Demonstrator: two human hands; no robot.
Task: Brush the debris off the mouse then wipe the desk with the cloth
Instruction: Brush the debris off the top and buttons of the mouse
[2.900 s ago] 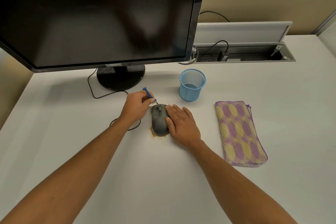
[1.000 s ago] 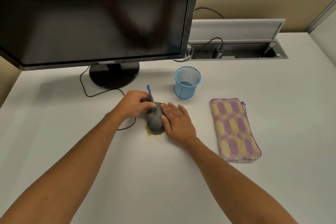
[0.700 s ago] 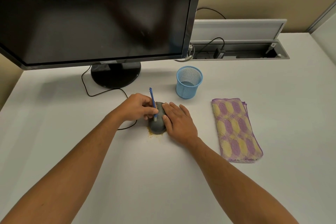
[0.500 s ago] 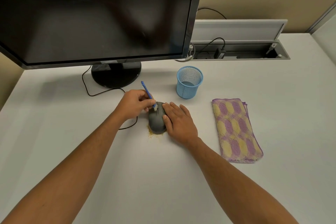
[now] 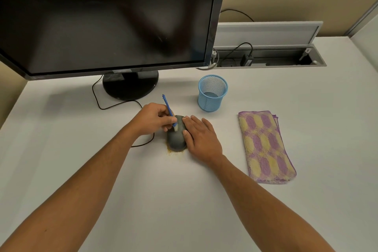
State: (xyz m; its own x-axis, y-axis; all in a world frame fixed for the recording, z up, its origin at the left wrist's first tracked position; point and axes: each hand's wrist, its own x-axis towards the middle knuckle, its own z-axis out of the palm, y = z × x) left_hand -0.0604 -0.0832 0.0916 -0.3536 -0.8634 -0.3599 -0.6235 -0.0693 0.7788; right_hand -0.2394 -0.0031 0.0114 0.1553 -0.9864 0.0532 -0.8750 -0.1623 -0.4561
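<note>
The mouse (image 5: 177, 137) lies on the white counter (image 5: 184, 200), a little in front of the monitor stand (image 5: 131, 86) and to the left of the blue mesh cup (image 5: 212, 93). The right hand (image 5: 201, 137) rests flat on its right side with the fingers nearly straight, so it steadies the mouse and does not grip it. The left hand (image 5: 152, 118) has its fingers curled around a small blue brush (image 5: 169, 111); the pale bristles touch the top of the mouse near its front, and the handle points up and away from the person. Yellowish crumbs (image 5: 172, 152) lie on the counter just around the near edge of the mouse, so I judge that a good part of the debris is already swept down from it. Whether some grains are left on the mouse itself I cannot tell, because they would be too small to see. The brushing step is therefore in hand and probably close to its end. The second step is not yet begun: the folded cloth (image 5: 266, 145), purple and yellow, lies untouched on the counter to the right, apart from the right hand. What is left is to finish the brushing, put the brush aside, take the cloth and wipe the crumbs from the counter.
</note>
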